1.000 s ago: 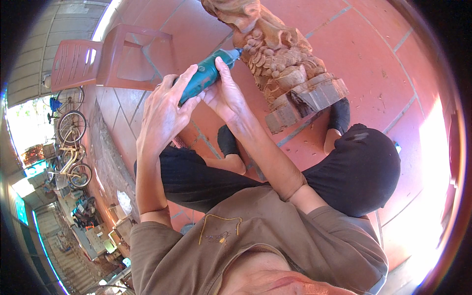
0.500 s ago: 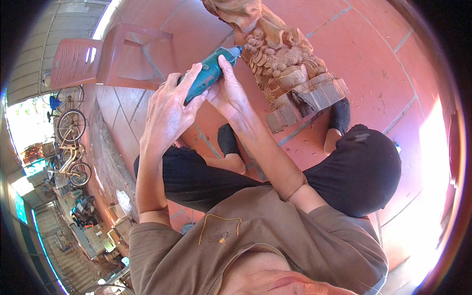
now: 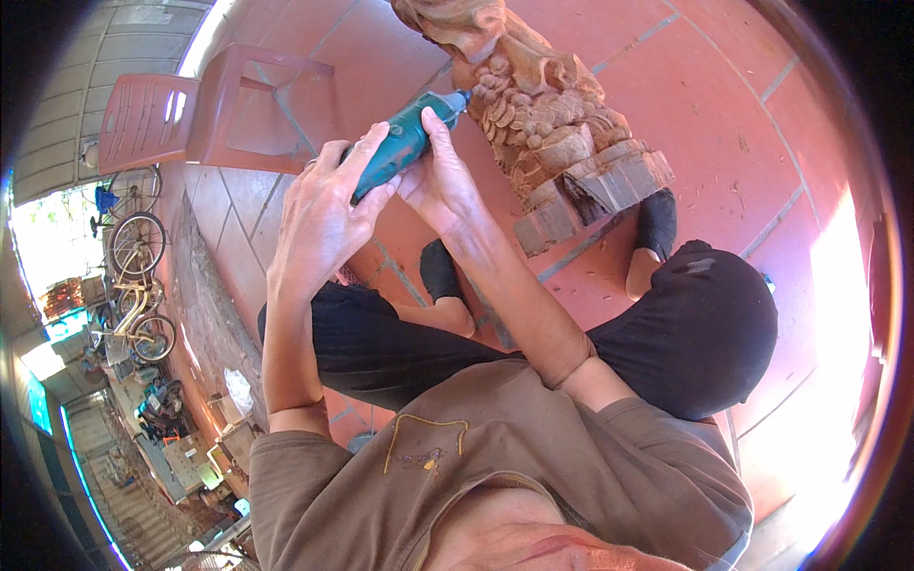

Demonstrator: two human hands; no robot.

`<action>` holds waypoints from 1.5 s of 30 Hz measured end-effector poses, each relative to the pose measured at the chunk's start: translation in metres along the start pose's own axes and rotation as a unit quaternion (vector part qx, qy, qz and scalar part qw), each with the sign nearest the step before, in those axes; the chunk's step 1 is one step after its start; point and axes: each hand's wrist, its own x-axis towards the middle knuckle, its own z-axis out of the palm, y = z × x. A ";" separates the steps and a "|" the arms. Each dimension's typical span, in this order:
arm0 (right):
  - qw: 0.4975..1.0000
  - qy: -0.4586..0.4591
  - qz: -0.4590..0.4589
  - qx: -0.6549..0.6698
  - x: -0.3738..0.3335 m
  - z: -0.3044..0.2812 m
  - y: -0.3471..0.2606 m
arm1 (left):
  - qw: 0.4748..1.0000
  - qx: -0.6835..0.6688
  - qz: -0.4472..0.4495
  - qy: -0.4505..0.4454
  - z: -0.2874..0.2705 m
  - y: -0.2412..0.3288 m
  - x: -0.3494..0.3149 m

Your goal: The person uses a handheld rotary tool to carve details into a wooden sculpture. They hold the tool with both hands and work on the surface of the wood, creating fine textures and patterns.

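A green rotary tool (image 3: pixel 402 145) is held between both my hands, its dark tip end pointing up and right toward a carved wooden sculpture (image 3: pixel 535 119). My left hand (image 3: pixel 333 205) wraps its fingers and thumb around the rear of the tool's body. Closer to the tip, my right hand (image 3: pixel 440 181) cups the tool from beneath, with the thumb laid along its side. The tip is next to the carving's left edge; whether it touches the wood I cannot tell. Rounded, coin-like shapes cover the sculpture's middle, above a rough block base.
A reddish plastic chair (image 3: pixel 224 119) stands at the upper left on red floor tiles (image 3: pixel 719 124). Bicycles (image 3: pixel 140 246) are along the left, above a cluttered work area (image 3: pixel 176 428). My black-clad knee (image 3: pixel 709 328) is bent right of the carving. Wood shavings lie on the tiles.
Almost nothing differs. My hands and the rotary tool have shifted very slightly to the left; the grip is the same.
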 end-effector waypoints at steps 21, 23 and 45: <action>0.998 -0.010 -0.050 0.022 0.002 0.006 -0.021 | 0.999 0.001 0.040 -0.002 0.004 0.004 0.024; 0.998 -0.011 -0.050 0.024 0.003 0.005 -0.022 | 0.999 0.002 0.038 -0.003 0.004 0.006 0.026; 0.997 -0.009 -0.063 0.030 -0.001 0.006 -0.015 | 0.999 0.030 0.027 -0.007 0.003 0.012 0.019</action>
